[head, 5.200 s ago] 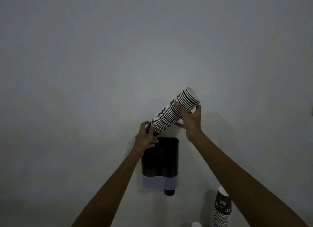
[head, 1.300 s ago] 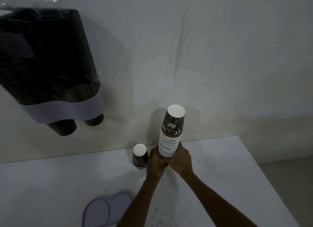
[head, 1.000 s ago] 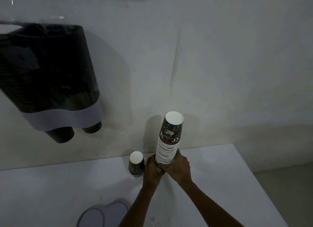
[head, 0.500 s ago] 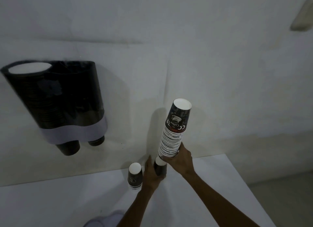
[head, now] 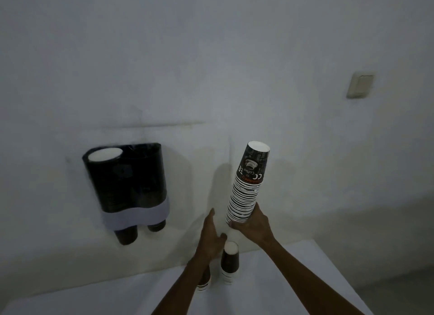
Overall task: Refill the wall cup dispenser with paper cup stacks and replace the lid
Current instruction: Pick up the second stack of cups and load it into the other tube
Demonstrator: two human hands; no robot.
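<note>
The left forearm (head: 185,282) hides most of a short cup stack (head: 203,282) on the table (head: 293,279), whose near part the bottom edge cuts off

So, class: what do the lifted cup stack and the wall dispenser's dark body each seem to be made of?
Cup stack: printed paper, matt; thin white rolled rims show as stripes and the top cup carries printed coffee artwork.
Dispenser body: probably smoky, see-through plastic, glossy; faint reflections and cup shapes show through. The pale band below looks like opaque plastic.
</note>
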